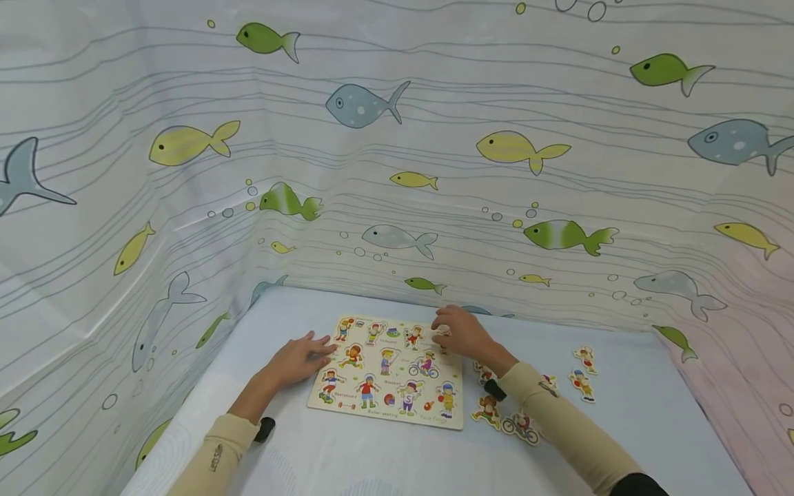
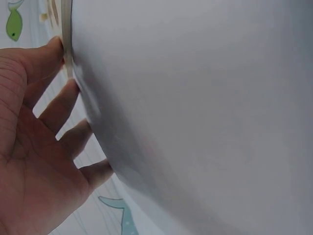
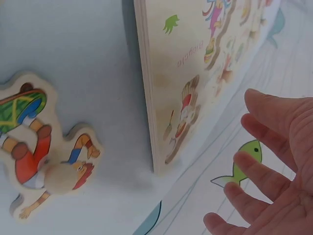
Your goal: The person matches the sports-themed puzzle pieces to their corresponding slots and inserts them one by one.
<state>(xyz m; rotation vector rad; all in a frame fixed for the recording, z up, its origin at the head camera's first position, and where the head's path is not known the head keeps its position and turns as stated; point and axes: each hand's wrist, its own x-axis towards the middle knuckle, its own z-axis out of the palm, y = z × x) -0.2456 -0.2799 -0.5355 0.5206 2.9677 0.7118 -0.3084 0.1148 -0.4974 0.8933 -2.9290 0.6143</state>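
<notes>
A wooden puzzle board with pictures of children at sports lies flat on the table. My left hand rests at its left edge; in the left wrist view the thumb and forefinger of this hand touch the board's side, the other fingertips lower down on the table. Over the board's far right corner hovers my right hand, its fingers loosely bent. The right wrist view has that hand with nothing in it, beside a recess in the board. A skateboarder piece lies nearby.
Right of the board lie several loose puzzle pieces, among them a cyclist and a runner, partly behind my right forearm. Farther right are two more figures, one in a blue cap. A fish-print curtain encloses the white table.
</notes>
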